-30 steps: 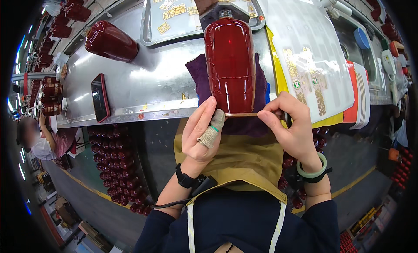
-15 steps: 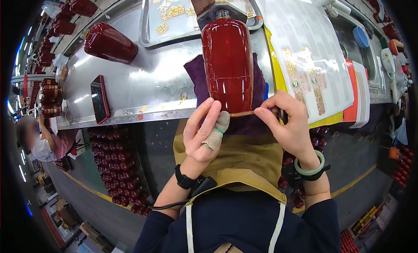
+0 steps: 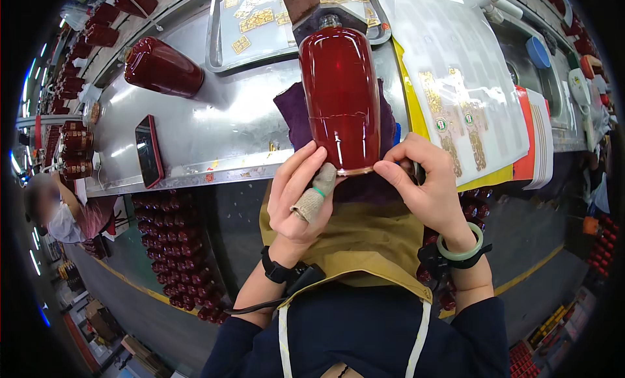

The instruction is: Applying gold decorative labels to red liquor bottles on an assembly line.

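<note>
At the far left edge of the workshop, I can see a co-worker point(image 3: 62, 215) seated near some dark red bottles. Closer in, on the metal table point(image 3: 241, 131), lie a red-edged phone point(image 3: 149, 150) and, beyond it, a spare red bottle point(image 3: 163, 67). Next comes a metal tray point(image 3: 213, 40) of gold pieces.

The left hand point(image 3: 296, 205) is at the lower left of the large red bottle point(image 3: 342, 92), fingers extended together, its thumb in a cloth cover point(image 3: 314, 196) by the base; I cannot tell whether it grips or merely rests. That bottle lies over a purple cloth point(image 3: 291, 118) at the table's near edge, base toward the person, neck at a dark metal support point(image 3: 303, 7). At the base's right corner, the right hand point(image 3: 426, 183) has thumb and forefinger bent together; whether they pinch anything, I can't make out. Farther right are clear sheets point(image 3: 482, 105) with gold patterns, then a blue cup point(image 3: 538, 53).
</note>
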The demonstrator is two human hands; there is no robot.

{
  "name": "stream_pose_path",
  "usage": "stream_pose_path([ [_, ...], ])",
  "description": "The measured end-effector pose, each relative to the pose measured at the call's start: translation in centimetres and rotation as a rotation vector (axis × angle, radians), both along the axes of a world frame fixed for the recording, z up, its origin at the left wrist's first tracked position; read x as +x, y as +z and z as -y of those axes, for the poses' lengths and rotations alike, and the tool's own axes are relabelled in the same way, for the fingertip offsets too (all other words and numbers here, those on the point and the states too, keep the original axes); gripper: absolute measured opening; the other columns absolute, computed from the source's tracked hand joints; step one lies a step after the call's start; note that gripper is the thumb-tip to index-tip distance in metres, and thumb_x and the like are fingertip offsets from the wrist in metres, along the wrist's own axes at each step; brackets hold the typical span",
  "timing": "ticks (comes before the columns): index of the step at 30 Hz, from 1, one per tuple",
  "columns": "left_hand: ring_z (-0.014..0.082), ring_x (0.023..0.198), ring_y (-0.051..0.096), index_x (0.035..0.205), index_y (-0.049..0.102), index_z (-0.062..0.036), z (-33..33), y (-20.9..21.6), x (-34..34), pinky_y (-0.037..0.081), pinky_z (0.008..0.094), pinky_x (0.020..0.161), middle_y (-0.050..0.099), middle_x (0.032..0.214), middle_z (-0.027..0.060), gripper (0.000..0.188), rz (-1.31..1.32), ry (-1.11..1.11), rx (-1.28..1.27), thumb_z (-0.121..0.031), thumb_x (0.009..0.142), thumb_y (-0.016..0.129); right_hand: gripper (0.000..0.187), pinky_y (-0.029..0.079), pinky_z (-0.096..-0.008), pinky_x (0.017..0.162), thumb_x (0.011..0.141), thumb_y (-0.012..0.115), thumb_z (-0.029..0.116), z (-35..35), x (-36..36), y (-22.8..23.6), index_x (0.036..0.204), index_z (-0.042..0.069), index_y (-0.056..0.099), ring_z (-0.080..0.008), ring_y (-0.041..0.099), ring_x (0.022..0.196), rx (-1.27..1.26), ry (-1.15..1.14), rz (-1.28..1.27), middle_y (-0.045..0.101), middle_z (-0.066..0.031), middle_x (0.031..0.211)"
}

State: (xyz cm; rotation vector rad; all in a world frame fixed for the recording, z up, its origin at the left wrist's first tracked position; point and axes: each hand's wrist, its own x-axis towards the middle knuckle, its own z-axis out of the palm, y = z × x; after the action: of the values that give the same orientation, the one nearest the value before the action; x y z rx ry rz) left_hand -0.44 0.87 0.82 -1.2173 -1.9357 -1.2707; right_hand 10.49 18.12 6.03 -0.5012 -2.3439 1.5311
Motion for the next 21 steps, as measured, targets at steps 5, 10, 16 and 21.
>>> stream_pose_path([
  [5, 0.0356, 0.108, 0.073, 0.108, 0.074, 0.0111, 0.4, -0.3, 0.3, 0.064, 0.04, 0.09, 0.075, 0.116, 0.0206, 0.037, 0.074, -0.01, 0.002, 0.012, 0.072, 0.085, 0.017, 0.038, -0.0319, 0.059, 0.089, 0.081, 0.009, -0.1, 0.3, 0.5, 0.083, -0.001, 0.068, -0.0163, 0.048, 0.063, -0.001, 0.006, -0.021, 0.056, -0.0058, 0.071],
  [10, 0.0346, 0.106, 0.073, 0.108, 0.074, 0.0104, 1.1, -0.3, 0.2, 0.064, 0.0367, 0.085, 0.075, 0.117, 0.0211, 0.034, 0.004, -0.018, -0.083, 0.009, 0.074, 0.082, 0.017, 0.039, -0.0322, 0.059, 0.089, 0.081, 0.009, -0.2, 0.3, 0.5, 0.082, -0.001, 0.068, -0.0167, 0.048, 0.063, 0.023, 0.0, 0.009, 0.057, -0.0062, 0.071],
  [16, 0.0356, 0.117, 0.067, 0.103, 0.078, 0.0008, 0.9, -0.3, 0.3, 0.062, 0.0385, 0.09, 0.074, 0.125, 0.0153, 0.028, -0.075, -0.025, -0.115, 0.007, 0.076, 0.079, 0.017, 0.038, -0.0326, 0.059, 0.089, 0.08, 0.009, 0.0, 0.2, 0.2, 0.083, -0.001, 0.068, -0.0167, 0.048, 0.063, 0.02, -0.007, 0.0, 0.058, -0.0065, 0.072],
  [21, 0.0402, 0.115, 0.067, 0.094, 0.071, 0.0008, 0.6, 1.7, 0.4, 0.062, 0.0461, 0.09, 0.073, 0.12, 0.0207, 0.018, -0.103, -0.05, -0.203, 0.005, 0.08, 0.082, 0.017, 0.038, -0.0325, 0.058, 0.089, 0.08, 0.009, -0.1, 0.1, -0.2, 0.083, -0.001, 0.068, -0.0166, 0.047, 0.062, 0.004, -0.015, 0.006, 0.057, -0.0064, 0.071],
])
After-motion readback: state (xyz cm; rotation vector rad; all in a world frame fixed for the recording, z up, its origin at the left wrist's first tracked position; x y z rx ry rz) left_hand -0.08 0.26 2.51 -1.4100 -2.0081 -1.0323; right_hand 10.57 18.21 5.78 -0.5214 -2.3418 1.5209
